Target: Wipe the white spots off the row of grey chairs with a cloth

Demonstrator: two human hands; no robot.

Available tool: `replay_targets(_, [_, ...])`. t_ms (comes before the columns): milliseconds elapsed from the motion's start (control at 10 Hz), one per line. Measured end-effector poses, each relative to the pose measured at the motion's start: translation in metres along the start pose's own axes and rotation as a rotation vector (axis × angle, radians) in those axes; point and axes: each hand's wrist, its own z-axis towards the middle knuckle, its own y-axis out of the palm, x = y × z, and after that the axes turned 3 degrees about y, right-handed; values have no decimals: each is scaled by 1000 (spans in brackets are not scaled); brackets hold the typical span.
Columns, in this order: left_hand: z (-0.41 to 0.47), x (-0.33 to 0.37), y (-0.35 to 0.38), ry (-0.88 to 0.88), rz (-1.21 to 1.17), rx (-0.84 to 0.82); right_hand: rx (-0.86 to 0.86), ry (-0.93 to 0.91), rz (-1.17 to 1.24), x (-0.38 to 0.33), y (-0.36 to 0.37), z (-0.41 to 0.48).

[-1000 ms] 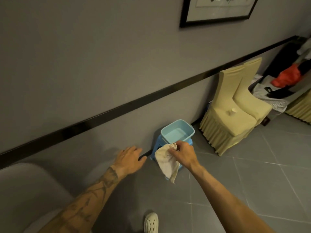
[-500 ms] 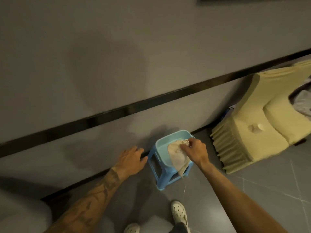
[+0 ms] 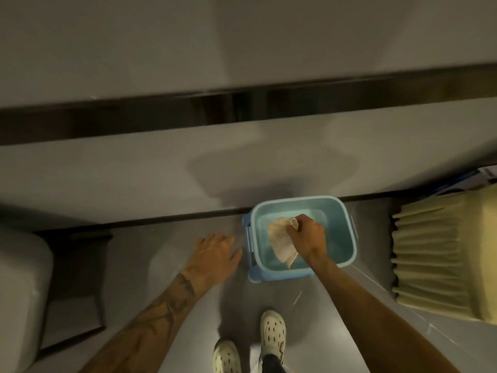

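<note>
Cloth (image 3: 281, 242) in right hand (image 3: 309, 235)

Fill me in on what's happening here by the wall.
A person stands over a light blue basin set on a small blue stool by the wall. Their right hand pinches a pale cloth that hangs down into the basin; the left hand hovers open beside it, holding nothing. A grey chair sits at the left edge, untouched, so no wiping is under way.

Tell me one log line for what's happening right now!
right hand: pinches cloth over basin | left hand: open, empty, beside basin | grey chair: at left, untouched
</note>
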Motion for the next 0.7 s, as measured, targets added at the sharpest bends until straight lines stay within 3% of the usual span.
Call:
replay_targets(300, [54,-22,88,-24,75,5,-85,11,-110,56,85,80])
replay_targets(700, [-35,0,26,-43,66,87,-147,-63,-147,34,11,-10])
